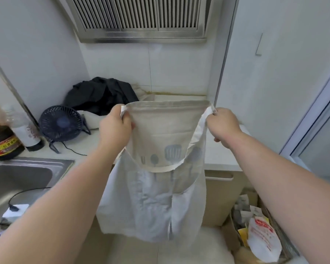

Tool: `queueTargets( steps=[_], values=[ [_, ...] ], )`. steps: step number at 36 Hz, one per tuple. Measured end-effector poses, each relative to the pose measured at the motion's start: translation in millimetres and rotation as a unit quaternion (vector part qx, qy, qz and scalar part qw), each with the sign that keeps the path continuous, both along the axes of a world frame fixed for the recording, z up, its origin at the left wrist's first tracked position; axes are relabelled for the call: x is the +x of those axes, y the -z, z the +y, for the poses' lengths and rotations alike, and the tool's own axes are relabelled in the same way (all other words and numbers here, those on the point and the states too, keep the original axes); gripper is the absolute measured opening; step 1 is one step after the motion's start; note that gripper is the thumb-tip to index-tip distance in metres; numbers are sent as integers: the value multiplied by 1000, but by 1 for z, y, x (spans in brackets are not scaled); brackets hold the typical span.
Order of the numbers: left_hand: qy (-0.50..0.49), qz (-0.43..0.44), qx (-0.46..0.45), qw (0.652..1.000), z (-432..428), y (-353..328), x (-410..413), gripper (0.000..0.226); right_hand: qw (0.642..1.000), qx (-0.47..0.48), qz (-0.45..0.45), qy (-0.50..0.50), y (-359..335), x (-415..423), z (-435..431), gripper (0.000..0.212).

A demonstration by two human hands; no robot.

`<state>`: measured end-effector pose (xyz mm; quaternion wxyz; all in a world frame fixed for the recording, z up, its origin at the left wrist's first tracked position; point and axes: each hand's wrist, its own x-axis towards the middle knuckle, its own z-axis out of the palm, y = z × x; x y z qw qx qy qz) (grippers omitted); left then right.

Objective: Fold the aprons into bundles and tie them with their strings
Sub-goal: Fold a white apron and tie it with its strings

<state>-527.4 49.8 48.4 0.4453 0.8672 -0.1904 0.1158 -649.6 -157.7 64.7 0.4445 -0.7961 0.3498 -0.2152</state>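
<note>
A beige apron [160, 130] printed with grey kitchen utensils hangs in the air in front of the counter. My left hand [115, 126] grips its upper left corner and my right hand [224, 124] pinches its upper right corner, both at the same height. The cloth is doubled over, with a white strap [166, 168] looping across the front and the lower part drooping toward the floor. A black apron [101, 94] lies crumpled on the counter behind, with another pale cloth [92, 119] next to it.
A small dark fan [61, 123] with a cable stands on the white counter [80, 145]. Bottles [4, 138] stand at the left beside the steel sink [23, 178]. A box of rubbish [259, 231] sits on the floor at the right. A range hood [141, 18] hangs above.
</note>
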Motion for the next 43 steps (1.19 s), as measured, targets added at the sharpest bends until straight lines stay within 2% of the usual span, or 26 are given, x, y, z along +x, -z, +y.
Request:
queueTargets(
  steps=[3, 6, 12, 14, 17, 20, 25, 31, 43],
  values=[
    [-8, -3, -48, 999, -14, -8, 11, 27, 995, 68, -74, 3, -6, 21, -12, 27],
    [13, 26, -116, 993, -26, -11, 27, 27, 976, 150, -157, -7, -12, 40, -25, 36],
    [60, 110, -205, 971, -59, -24, 79, 41, 955, 171, -243, -25, -20, 90, -53, 29],
    [76, 119, -206, 968, -69, -28, 94, 41, 957, 154, -243, -29, -20, 107, -62, 30],
    [94, 125, -197, 968, -84, -26, 123, 42, 973, 81, -214, -28, -17, 134, -74, 30],
    [111, 134, -209, 962, -102, -20, 160, 33, 978, 35, -204, -28, -13, 163, -90, 24],
    [147, 164, -217, 951, -137, -20, 228, 18, 986, 22, -168, 0, -19, 226, -118, 22],
    [157, 177, -201, 951, -180, -31, 320, 45, 985, 43, -166, 18, -26, 307, -151, 18],
    [158, 222, -175, 946, -259, 2, 426, 46, 990, 33, -128, 41, 7, 411, -231, 28]
  ],
)
